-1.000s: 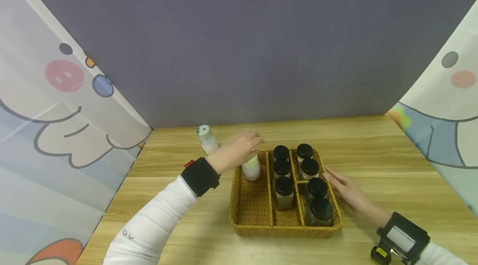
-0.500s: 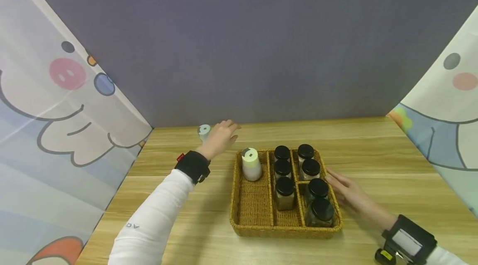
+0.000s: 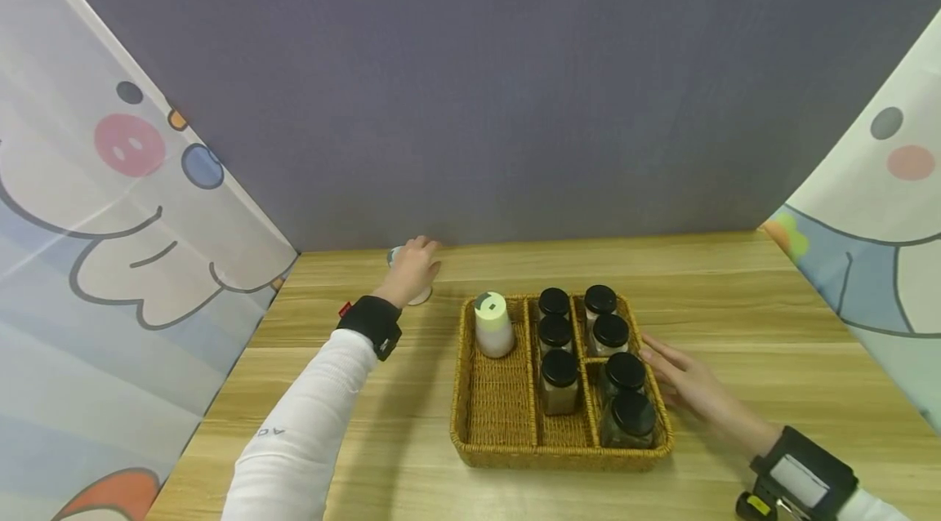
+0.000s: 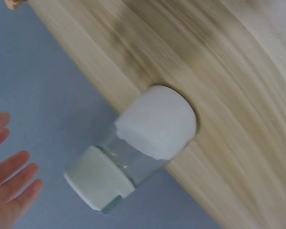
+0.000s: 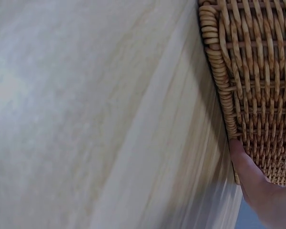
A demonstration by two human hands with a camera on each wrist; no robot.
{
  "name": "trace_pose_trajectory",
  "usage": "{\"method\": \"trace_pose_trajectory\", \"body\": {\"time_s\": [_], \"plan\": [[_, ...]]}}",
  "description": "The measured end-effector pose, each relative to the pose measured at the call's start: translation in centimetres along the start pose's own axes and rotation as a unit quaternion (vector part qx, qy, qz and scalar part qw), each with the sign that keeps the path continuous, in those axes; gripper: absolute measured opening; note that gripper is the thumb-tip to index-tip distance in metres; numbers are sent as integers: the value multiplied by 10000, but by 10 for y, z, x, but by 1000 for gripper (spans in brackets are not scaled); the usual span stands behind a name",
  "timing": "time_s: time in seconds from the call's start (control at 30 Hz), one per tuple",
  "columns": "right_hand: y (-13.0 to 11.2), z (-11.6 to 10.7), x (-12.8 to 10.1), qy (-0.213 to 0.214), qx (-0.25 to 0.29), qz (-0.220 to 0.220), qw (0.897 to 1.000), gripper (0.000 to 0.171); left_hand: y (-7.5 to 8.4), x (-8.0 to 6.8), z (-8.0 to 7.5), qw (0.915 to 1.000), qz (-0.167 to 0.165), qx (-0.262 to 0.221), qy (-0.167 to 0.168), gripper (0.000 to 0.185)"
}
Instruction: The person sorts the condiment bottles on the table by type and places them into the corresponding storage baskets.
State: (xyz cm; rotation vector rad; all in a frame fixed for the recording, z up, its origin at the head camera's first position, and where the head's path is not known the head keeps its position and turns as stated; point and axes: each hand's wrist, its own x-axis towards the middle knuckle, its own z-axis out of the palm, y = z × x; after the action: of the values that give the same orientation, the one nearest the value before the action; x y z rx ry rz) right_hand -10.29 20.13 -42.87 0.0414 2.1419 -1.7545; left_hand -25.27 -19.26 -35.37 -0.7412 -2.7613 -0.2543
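I see the wooden table (image 3: 735, 317) filling the lower half of the head view, purple wall behind, cartoon curtains at both sides. Centre of the table: the wicker basket (image 3: 497, 411), split into compartments. Its left compartment holds one white bottle (image 3: 493, 324) with a pale green cap, standing upright at the far end. The middle and right compartments hold black-lidded glass jars (image 3: 559, 378), seven by my count, all upright.

From the basket, at about 10 o'clock, near the far table edge, stands a second white bottle (image 3: 420, 296), upright, well apart from the basket. My left hand (image 3: 412, 268) is at it and covers most of it in the head view. In the left wrist view the fingers (image 4: 12, 183) look straight and spread, beside the bottle's cap, with a gap; I see no grip there. Whether any part of the hand touches the bottle, I cannot tell.

My right hand (image 3: 687, 384) sits at 3 o'clock of the basket, flat on the table, fingers straight, tips against the basket's right wall. The right wrist view shows one finger (image 5: 250, 174) touching the weave. It holds nothing.
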Motion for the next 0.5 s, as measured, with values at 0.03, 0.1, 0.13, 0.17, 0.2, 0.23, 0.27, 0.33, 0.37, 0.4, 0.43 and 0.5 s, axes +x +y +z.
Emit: {"method": "trace_pose_trajectory", "body": {"time_s": [0.03, 0.1, 0.13, 0.17, 0.2, 0.23, 0.27, 0.33, 0.37, 0.4, 0.43, 0.5], "plan": [[0, 0, 0, 5, 5, 0, 10000, 63, -3, 0, 1, 10000, -42, 1, -23, 27], [1, 1, 1, 19, 13, 12, 10000, 64, -7, 0, 3, 9998, -147, 35, -100, 28], [1, 1, 1, 28, 42, 26, 10000, 64, -9, 0, 4, 9996, -217, 45, -153, 29], [1, 1, 1, 47, 74, 49, 10000, 64, -10, 0, 5, 9994, -291, 36, -201, 29], [1, 1, 1, 60, 74, 64, 9999, 65, -11, -1, 5, 9991, -354, 34, -235, 30], [0, 2, 1, 65, 50, 69, 9999, 65, -12, -1, 6, 9989, -390, 59, -243, 30], [0, 2, 1, 68, 42, 72, 9999, 65, -14, -2, 6, 9989, -397, 101, -227, 30], [0, 2, 0, 72, 30, 78, 9999, 65, -15, -2, 7, 9988, -421, 160, -206, 29], [0, 2, 1, 84, 15, 85, 9999, 65, -16, -3, 7, 9987, -440, 156, -199, 29], [0, 2, 1, 86, 3, 81, 9999, 65, -17, -3, 8, 9986, -451, 174, -197, 29], [0, 2, 1, 85, 1, 73, 9999, 65, -18, -3, 8, 9985, -468, 186, -200, 30], [1, 2, 1, 103, 5, 71, 9999, 65, -19, -3, 8, 9981, -530, 176, -243, 31]]}}
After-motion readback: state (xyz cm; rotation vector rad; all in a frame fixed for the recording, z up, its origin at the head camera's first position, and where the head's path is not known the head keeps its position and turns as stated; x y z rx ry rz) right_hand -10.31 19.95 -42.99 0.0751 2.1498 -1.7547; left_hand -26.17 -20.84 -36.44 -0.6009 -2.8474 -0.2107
